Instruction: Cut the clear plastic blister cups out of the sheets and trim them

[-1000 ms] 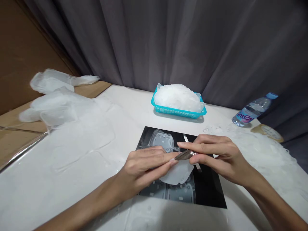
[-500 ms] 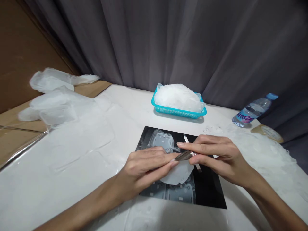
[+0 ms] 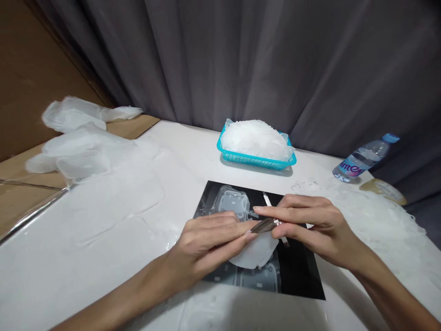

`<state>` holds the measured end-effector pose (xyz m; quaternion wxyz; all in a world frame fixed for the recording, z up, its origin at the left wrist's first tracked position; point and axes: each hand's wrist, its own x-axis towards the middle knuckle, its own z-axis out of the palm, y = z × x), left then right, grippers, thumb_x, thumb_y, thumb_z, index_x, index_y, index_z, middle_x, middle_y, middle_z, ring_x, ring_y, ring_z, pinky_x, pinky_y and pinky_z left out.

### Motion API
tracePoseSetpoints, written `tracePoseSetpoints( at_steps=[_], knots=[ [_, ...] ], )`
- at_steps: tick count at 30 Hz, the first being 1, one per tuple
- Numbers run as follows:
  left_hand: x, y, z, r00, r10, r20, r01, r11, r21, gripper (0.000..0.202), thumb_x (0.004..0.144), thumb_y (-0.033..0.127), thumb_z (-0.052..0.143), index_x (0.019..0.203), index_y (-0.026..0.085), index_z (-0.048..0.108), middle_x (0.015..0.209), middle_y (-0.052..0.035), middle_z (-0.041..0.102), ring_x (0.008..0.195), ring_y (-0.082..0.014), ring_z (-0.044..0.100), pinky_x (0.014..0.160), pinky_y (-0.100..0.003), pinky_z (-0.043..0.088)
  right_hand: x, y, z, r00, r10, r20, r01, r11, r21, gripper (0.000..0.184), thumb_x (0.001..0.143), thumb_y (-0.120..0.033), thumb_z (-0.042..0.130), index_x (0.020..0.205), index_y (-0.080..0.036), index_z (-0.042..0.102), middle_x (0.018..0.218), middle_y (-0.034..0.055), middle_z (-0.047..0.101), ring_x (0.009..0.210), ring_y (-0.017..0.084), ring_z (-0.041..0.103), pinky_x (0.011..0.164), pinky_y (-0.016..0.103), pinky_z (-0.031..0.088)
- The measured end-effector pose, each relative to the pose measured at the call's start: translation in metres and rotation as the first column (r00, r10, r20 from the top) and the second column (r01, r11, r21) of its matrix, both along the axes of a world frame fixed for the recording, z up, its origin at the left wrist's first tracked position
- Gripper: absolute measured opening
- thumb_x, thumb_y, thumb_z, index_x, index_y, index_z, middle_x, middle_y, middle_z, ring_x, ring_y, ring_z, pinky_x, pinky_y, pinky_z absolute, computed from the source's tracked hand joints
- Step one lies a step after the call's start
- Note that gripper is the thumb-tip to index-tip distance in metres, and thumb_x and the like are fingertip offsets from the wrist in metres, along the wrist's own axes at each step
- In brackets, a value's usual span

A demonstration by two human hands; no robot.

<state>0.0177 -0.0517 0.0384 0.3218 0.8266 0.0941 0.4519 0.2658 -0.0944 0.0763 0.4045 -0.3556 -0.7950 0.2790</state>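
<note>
My left hand (image 3: pixel 210 241) and my right hand (image 3: pixel 310 225) meet over a black mat (image 3: pixel 303 271) on the white table. Fingers of my left hand pinch a translucent white plastic piece (image 3: pixel 257 253) that hangs below them. My right hand pinches metal tweezers (image 3: pixel 263 224), whose tip touches the piece at my left fingertips. A clear moulded part (image 3: pixel 230 201) lies on the mat just beyond my left hand, and more clear parts (image 3: pixel 258 278) lie under the held piece. A thin metal tool (image 3: pixel 268 199) rests on the mat behind my right hand.
A turquoise basket (image 3: pixel 255 160) heaped with white plastic pieces stands at the back. A water bottle (image 3: pixel 363 158) lies at the right, beside a scatter of clear scraps (image 3: pixel 382 220). Clear plastic bags (image 3: pixel 76 147) pile up at the left on cardboard (image 3: pixel 20 184). A grey curtain hangs behind.
Both hands stay nearly in place; the held white piece has shifted slightly lower and leftward under the fingers.
</note>
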Motion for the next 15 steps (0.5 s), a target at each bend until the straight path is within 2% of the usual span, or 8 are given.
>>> tracePoseSetpoints(
  at_steps=[4, 15],
  knots=[
    [0.0007, 0.0003, 0.0013, 1.000, 0.017, -0.012, -0.017, 1.000, 0.014, 0.036, 0.099, 0.006, 0.062, 0.133, 0.017, 0.070, 0.075, -0.0038, 0.072, 0.067, -0.0163, 0.065, 0.064, -0.028, 0.057, -0.0005, 0.0001, -0.0003, 1.000, 0.004, -0.001, -0.004, 1.000, 0.009, 0.037, 0.099, -0.021, 0.069, 0.135, -0.026, 0.070, 0.079, -0.0001, 0.067, 0.069, 0.011, 0.060, 0.064, 0.024, 0.051],
    [0.0016, 0.0000, 0.0005, 1.000, 0.027, -0.010, -0.027, 0.999, 0.025, 0.030, 0.099, 0.010, 0.062, 0.127, 0.017, 0.073, 0.078, -0.0047, 0.075, 0.067, -0.0167, 0.068, 0.064, -0.029, 0.059, -0.0024, -0.0007, 0.0025, 0.999, -0.015, 0.039, 0.013, 0.999, 0.047, 0.037, 0.099, -0.021, 0.070, 0.135, -0.025, 0.071, 0.079, -0.0007, 0.065, 0.070, 0.011, 0.060, 0.065, 0.024, 0.051]
  ],
)
